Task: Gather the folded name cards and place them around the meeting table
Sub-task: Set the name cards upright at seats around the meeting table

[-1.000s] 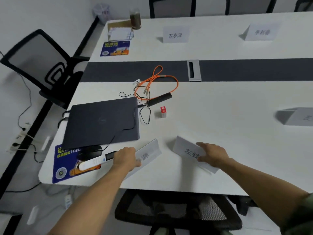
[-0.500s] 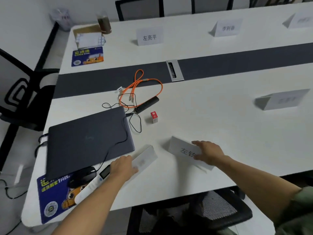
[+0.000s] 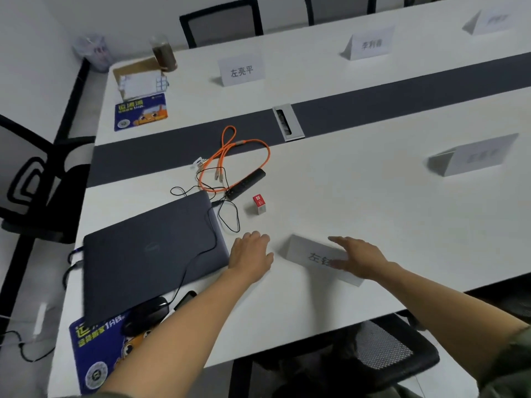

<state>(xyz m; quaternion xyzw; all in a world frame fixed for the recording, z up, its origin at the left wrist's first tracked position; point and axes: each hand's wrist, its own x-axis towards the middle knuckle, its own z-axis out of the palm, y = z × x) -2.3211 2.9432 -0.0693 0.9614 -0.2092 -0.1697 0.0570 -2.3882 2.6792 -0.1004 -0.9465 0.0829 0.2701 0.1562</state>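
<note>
Head, packets in box, right hand on card

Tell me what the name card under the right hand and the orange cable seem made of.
Name card: thin white paper or cardstock, matte; it holds a crisp fold and printed characters. Orange cable: flexible plastic or braided sheath, dull finish; too blurred to tell which.

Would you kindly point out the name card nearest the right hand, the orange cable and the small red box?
name card (image 3: 307, 252), head view, its front face left of the printing
orange cable (image 3: 253, 142), head view, top stretch of its loop
small red box (image 3: 259, 203), head view, its red front
</note>
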